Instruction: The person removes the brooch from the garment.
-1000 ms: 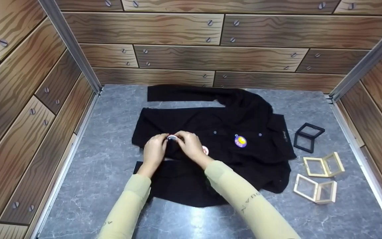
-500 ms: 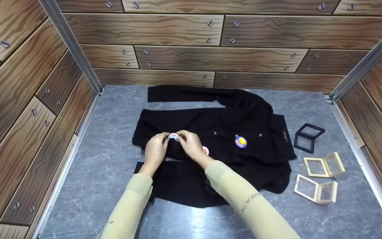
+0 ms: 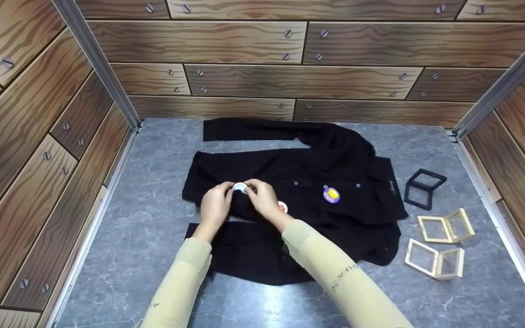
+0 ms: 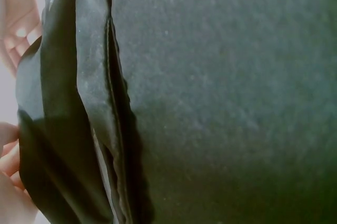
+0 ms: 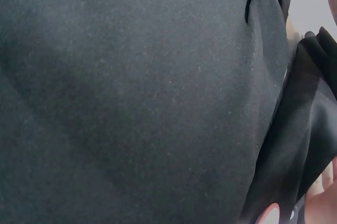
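A black long-sleeved shirt (image 3: 262,164) lies spread out, its collar to the right. Over its lower front, my left hand (image 3: 214,207) and right hand (image 3: 262,198) pinch opposite sides of a small round white badge (image 3: 239,187). Dark cloth shows right below that badge. A red-and-white badge (image 3: 282,207) lies on the shirt, partly behind my right wrist; its rim (image 5: 270,214) also shows in the right wrist view. Further right on the shirt is a purple-and-yellow badge (image 3: 331,195). Folded black cloth (image 4: 63,103) fills the left wrist view beside my fingers (image 4: 10,171).
On the right of the grey marbled surface (image 3: 121,237) stand a black hinged frame (image 3: 419,201), a yellowish hinged frame (image 3: 435,239) and a pale wooden hinged frame (image 3: 435,272), all opened out. Wood-patterned panels (image 3: 244,41) enclose the back and both sides.
Between my fingers the white badge has tipped from nearly edge-on to showing more of its pale side. Both hands have shifted very slightly; the shirt and frames stay put.
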`<action>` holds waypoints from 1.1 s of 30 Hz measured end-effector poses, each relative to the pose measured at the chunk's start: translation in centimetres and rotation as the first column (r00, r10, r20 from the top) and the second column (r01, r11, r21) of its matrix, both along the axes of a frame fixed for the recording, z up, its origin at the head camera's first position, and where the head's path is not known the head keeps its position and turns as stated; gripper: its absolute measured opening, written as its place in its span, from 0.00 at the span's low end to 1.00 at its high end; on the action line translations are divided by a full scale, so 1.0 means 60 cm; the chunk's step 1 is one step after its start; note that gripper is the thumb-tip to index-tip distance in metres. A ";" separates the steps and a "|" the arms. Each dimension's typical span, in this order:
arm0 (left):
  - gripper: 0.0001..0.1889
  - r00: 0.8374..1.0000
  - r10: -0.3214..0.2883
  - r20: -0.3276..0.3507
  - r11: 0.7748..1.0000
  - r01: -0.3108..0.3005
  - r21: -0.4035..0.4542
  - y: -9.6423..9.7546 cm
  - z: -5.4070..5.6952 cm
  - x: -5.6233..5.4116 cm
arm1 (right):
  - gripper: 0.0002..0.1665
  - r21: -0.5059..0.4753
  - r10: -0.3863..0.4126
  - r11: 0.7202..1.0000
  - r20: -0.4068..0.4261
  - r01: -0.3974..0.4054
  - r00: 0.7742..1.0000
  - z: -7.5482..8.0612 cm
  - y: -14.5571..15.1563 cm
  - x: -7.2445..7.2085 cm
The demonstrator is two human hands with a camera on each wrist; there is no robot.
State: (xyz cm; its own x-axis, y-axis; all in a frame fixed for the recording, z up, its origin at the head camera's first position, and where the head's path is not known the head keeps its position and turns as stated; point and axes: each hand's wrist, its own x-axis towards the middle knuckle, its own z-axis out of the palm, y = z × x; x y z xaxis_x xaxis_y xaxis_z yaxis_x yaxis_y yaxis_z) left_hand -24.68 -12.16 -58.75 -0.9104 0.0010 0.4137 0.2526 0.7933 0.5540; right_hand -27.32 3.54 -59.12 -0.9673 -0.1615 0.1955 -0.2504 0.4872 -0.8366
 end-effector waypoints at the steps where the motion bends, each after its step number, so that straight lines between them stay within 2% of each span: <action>1: 0.07 1.000 0.001 0.004 1.000 -0.001 0.001 0.000 0.000 0.000 | 0.10 0.000 -0.003 1.000 0.006 0.003 1.000 0.000 0.000 0.000; 12: 0.06 1.000 -0.005 0.008 1.000 0.005 0.021 0.005 -0.003 -0.003 | 0.10 -0.015 -0.022 1.000 0.053 0.022 0.998 0.004 0.003 0.001; 19: 0.06 0.999 0.003 0.034 1.000 -0.004 0.022 0.005 -0.005 -0.003 | 0.09 -0.024 -0.019 0.999 0.090 0.022 0.996 0.006 0.002 0.003; 26: 0.06 1.000 0.000 0.014 1.000 0.000 0.025 0.006 -0.007 -0.004 | 0.09 -0.116 -0.025 0.992 0.129 0.040 0.991 0.004 -0.001 0.004; 33: 0.06 1.000 -0.002 0.031 0.999 0.001 0.032 0.008 -0.005 -0.005 | 0.09 -0.145 -0.033 0.988 0.173 0.059 0.984 0.006 -0.001 0.002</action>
